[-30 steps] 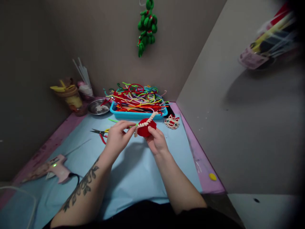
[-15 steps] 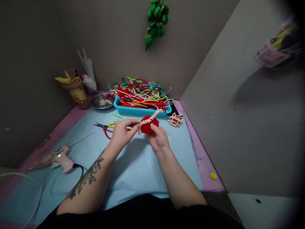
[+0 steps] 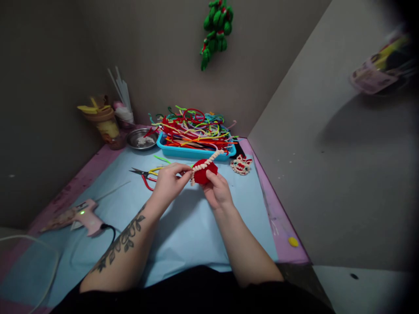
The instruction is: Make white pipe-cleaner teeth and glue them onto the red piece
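Over the middle of the table, a flat red fuzzy piece [image 3: 200,176] is pinched in my right hand [image 3: 218,188], thumb on top and fingers beneath. A cream twisted pipe cleaner [image 3: 209,162] lies along its upper left edge, one end sticking out to the upper right and a short part hanging down at the left. My left hand [image 3: 173,179] has its fingertips closed on the cream pipe cleaner at the red piece's left edge. Scissors [image 3: 144,174] with red and yellow handles lie just left of my left hand, partly hidden by it.
A blue tray [image 3: 196,152] of colourful pipe cleaners stands at the back, beside a metal dish [image 3: 141,141]. A pink glue gun [image 3: 85,218] with its cord lies at the left. A red-and-cream figure [image 3: 241,165] lies at the right, and a yellow disc [image 3: 293,242] near the right edge.
Very little differs. The view has shifted slightly, and both hands keep their hold on the red piece and the cream pipe cleaner.
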The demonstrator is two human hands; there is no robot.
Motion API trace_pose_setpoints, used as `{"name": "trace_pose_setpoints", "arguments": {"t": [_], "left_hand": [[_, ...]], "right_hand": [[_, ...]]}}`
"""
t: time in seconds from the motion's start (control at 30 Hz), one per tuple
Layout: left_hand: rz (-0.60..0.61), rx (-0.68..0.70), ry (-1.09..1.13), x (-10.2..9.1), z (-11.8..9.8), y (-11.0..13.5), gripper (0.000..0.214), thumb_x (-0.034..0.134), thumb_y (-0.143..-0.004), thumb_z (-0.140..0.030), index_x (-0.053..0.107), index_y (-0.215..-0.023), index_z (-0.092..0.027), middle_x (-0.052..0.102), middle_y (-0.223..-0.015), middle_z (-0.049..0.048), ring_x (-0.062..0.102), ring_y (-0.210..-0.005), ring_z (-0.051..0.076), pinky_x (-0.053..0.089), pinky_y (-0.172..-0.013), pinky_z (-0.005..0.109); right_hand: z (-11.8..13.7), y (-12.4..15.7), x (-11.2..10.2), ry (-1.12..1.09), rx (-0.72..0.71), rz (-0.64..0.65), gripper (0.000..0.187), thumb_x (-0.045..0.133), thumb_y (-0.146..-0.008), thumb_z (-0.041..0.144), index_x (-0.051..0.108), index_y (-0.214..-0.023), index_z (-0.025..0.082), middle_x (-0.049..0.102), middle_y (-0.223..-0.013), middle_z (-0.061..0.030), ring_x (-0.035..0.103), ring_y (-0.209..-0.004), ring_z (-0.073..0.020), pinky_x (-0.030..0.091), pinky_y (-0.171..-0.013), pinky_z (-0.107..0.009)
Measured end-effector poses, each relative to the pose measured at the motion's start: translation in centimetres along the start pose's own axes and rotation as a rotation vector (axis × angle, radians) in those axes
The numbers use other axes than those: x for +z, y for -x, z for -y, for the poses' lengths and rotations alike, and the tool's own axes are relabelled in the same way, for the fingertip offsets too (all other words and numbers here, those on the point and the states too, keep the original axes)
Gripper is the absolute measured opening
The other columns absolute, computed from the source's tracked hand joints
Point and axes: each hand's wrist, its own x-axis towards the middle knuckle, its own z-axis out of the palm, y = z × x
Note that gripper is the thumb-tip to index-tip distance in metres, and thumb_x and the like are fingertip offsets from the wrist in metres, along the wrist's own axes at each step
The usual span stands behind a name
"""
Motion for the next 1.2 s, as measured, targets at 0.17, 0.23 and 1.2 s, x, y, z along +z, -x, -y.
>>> {"name": "trace_pose_setpoints", "arguments": {"t": [0.17,0.23,1.2], "left_hand": [[0.026,0.005,-0.015,0.1,0.2,0.0,0.01,0.062,-0.079,-0.023,0.071,-0.08,-0.019,0.07,-0.075,0.0017,0.063,-0.071,0.015,0.048,-0.065,0.024],[0.02,-0.003,0.012,0.1,0.4,0.1,0.01,0.062,-0.079,-0.023,0.071,-0.081,-0.018,0.07,-0.075,0.0019,0.063,-0.07,0.015,0.048,-0.063,0.024],[0.023,0.536,-0.016,0.3,2.4,0.3,0.017,0.065,-0.081,-0.022,0.067,-0.098,-0.02,0.069,-0.099,0.0087,0.064,-0.09,0.017,0.052,-0.079,0.03]], "right_hand": [[-0.3,0.0,0.0,-0.001,0.009,0.014,0.03,0.072,-0.066,0.021,0.069,-0.095,0.014,0.072,-0.093,-0.0057,0.067,-0.085,-0.0175,0.055,-0.076,-0.029],[-0.3,0.0,0.0,0.0,0.012,0.001,0.029,0.072,-0.066,0.02,0.069,-0.095,0.014,0.072,-0.092,-0.0059,0.067,-0.084,-0.0176,0.055,-0.075,-0.029],[0.3,-0.4,-0.3,-0.18,0.146,-0.083,0.012,0.061,-0.079,0.014,0.064,-0.09,0.016,0.072,-0.08,-0.0014,0.067,-0.069,-0.0108,0.054,-0.054,-0.016]]}}
